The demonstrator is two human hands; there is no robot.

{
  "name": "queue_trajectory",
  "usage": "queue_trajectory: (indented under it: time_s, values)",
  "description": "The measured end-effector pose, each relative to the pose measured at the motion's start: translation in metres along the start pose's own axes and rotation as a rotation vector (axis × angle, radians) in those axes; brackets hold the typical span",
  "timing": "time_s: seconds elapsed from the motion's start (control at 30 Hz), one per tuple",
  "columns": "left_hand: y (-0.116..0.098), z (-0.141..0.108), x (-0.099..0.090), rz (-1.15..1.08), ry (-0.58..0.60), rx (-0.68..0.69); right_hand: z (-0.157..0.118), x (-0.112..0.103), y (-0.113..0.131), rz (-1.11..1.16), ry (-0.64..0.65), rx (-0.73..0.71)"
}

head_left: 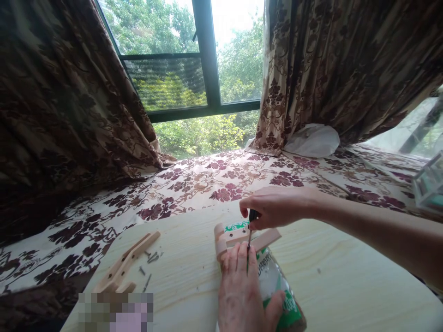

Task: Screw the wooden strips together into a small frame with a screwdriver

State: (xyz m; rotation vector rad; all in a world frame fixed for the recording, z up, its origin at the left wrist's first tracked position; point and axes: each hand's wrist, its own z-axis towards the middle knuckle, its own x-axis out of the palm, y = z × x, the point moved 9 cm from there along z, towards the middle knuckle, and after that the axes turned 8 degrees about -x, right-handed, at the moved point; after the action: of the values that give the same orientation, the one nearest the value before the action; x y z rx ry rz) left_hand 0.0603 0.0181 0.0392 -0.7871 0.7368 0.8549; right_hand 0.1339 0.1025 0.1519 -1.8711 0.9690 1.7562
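Observation:
My right hand (273, 210) is closed around the dark handle of a screwdriver (253, 215), whose thin shaft points down at the wooden pieces. Under it lies a light wooden piece (235, 237) with dark holes, joined to rounded wooden ends (220, 246) on the left. A flat wooden bar (266, 240) slants off to the right. My left hand (240, 286) presses the wood down with its fingers side by side, the thumb apart on a green and white plastic package (285, 295) beneath. The fingers hide the screwdriver's tip.
On the pale wooden table (176, 258), another wooden assembly (126, 263) lies at left beside several loose screws (152, 257). Floral cloth (221, 180) spreads behind the table, up to the window. A white bag (313, 139) and a clear box (429, 184) sit to the right.

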Motion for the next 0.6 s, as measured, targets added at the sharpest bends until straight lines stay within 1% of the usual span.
queue_trajectory:
  time_s: [0.1,0.2,0.37,0.43,0.5,0.53,0.6]
  values:
    - [0.0,-0.001,-0.001,-0.008,-0.012,0.01,0.002,0.0,0.003,0.009,-0.01,-0.033]
    - [-0.001,-0.001,-0.001,-0.006,-0.006,0.016,0.008,0.0,0.001,0.063,-0.02,-0.014]
    - [-0.001,-0.001,-0.001,0.009,-0.006,0.024,0.01,-0.002,-0.003,0.086,-0.094,0.005]
    - [0.001,-0.002,0.0,0.002,-0.009,0.057,0.007,0.001,0.0,0.116,-0.144,-0.02]
    - [0.002,-0.005,0.003,-0.011,-0.016,0.119,0.003,0.004,0.002,0.262,-0.246,-0.052]
    - [0.004,-0.008,0.004,-0.012,-0.024,0.146,0.002,0.009,0.002,0.342,-0.283,-0.053]
    - [0.009,-0.013,0.004,0.007,-0.08,0.156,-0.003,0.016,-0.004,0.432,-0.382,-0.006]
